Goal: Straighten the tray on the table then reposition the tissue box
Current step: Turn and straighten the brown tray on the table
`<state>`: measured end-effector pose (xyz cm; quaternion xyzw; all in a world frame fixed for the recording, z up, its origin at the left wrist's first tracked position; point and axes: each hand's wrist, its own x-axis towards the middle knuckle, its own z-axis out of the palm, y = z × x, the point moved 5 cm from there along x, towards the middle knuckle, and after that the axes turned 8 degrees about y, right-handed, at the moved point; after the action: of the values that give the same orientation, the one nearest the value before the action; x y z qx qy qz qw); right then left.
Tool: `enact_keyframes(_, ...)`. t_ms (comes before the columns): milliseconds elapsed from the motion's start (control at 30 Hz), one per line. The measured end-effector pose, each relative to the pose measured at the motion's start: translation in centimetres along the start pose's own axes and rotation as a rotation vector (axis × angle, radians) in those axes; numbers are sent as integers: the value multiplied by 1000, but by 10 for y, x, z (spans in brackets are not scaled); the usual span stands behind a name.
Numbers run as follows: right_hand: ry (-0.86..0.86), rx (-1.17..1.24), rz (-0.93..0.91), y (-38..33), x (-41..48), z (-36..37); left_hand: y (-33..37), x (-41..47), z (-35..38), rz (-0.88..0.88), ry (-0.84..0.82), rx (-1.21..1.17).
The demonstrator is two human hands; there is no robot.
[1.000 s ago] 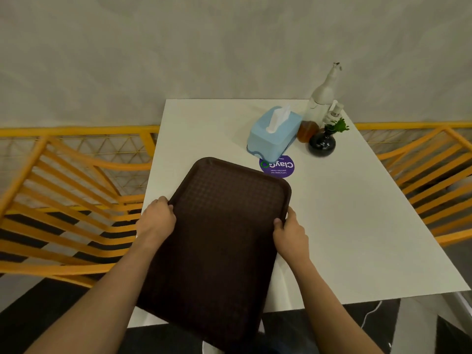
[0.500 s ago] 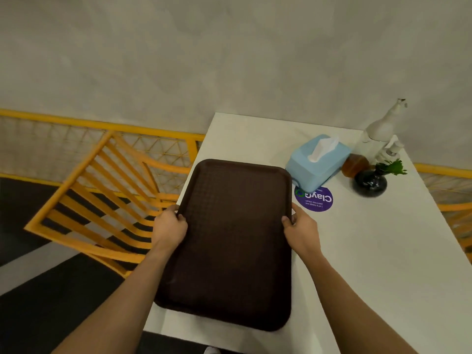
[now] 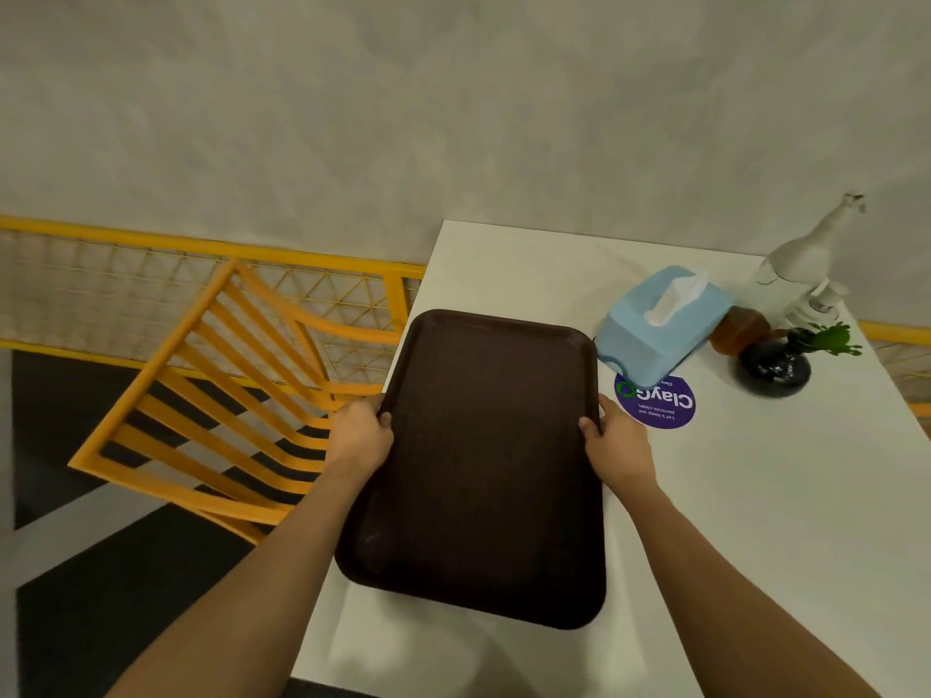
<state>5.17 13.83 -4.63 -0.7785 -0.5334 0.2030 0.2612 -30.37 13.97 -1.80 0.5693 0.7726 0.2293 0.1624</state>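
My left hand (image 3: 358,435) grips the left long edge of the tray (image 3: 483,466), fingers curled around the rim and thumb resting on its upper face. My right hand (image 3: 615,443) grips the opposite long edge in the same way, thumb on top and the other fingers tucked out of sight beneath the rim, so both hands are closed on the tray. There is one tray, dark brown and rectangular with rounded corners, lying lengthwise away from me along the left side of the white desk (image 3: 755,521); its left edge runs close to the desk's left edge, and its near corner reaches almost to the front edge. One pale blue tissue box (image 3: 660,327) sits just beyond the tray's far right corner, turned at an angle, with a white tissue standing out of its top. The box overlaps the far part of one round purple sticker (image 3: 657,401) stuck flat on the desk, close beside my right hand. Past the box, near the desk's far right corner, stand one tall white bottle (image 3: 801,256), one small amber jar (image 3: 738,331), and one round black vase (image 3: 773,366) holding a green sprig. One orange slatted chair (image 3: 221,395) stands to the left of the desk, on the floor.
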Motion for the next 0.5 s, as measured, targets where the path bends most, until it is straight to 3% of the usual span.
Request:
enact_keyframes(233,15,-40,39,-6,4,1,1,19,2,66,-64,25)
enact_keyframes(400,15,-77,-64,-11,-3,1,2,21,5,141,-35,-78)
enact_keyframes(500,39,-147,-101,-12,-6,0,1,20,12,199,-22,-24)
